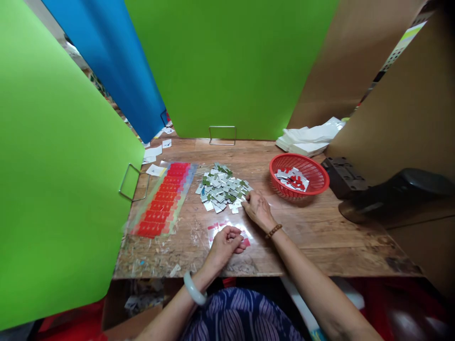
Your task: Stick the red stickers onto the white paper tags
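Note:
My left hand [225, 245] hovers over a clear sheet with red stickers [215, 227] near the front of the table. Its fingertips are drawn together in a pinch, and whatever they may hold is too small to name. My right hand [259, 208] reaches to the right edge of a pile of small flat grey pieces [220, 187], some with olive-green parts. Its fingers are curled at the pile; what lies between them is hidden. A long clear sheet with rows of red stickers [161, 201] lies left of the pile.
A red plastic basket [298, 158] with red and white pieces stands to the right. Behind it are stacked white sheets [309, 137], and a dark metal block [344, 177] is farther right. Green panels [227, 71] border the wooden table. Paper scraps [152, 151] lie at the left.

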`<state>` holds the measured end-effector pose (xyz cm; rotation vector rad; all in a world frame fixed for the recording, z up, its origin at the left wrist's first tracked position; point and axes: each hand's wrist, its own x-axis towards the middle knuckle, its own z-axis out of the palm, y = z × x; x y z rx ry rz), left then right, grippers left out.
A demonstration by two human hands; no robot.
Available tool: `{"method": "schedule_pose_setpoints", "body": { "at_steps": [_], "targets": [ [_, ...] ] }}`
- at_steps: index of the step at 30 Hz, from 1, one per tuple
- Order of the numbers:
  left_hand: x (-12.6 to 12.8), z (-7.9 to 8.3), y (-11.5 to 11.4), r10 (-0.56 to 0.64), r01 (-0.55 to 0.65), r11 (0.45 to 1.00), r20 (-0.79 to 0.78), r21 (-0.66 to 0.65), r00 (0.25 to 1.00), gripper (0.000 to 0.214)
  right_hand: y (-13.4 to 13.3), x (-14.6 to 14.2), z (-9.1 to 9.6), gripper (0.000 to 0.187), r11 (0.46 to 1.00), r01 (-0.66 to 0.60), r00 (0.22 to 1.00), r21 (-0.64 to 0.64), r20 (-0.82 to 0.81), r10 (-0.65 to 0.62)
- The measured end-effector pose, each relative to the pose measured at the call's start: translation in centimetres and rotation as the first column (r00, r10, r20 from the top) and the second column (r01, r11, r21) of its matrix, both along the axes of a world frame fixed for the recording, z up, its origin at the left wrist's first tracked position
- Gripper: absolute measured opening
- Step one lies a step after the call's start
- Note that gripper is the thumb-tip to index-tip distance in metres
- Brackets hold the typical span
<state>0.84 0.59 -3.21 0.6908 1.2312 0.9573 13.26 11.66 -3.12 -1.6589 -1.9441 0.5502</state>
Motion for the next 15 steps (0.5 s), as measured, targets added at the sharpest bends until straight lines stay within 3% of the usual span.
{"method": "schedule_pose_setpoints", "body": {
  "at_steps": [6,11,15],
  "targets": [
    [-0.2,0.5,0.0,0.007,-0.006,1.0,0.033,-0.017,0.999,0.033,-0.3,0.8,1.0,0.004,0.998,-0.062,0.997,-0.029,-0.046,0.061],
    [-0.2,1.4,0.5,0.127,-0.125,0.992,0.085,-0.033,0.988,0.038,-3.0,2.3,3.1,0.006,0.995,-0.052,0.95,0.081,-0.305,0.075],
    [-0.2,2.0,0.8,0.181,-0.183,0.983,0.15,0.0,0.972,0.043,-5.4,2.3,3.4,0.006,0.97,-0.215,0.81,-0.116,-0.575,0.111]
  ]
}}
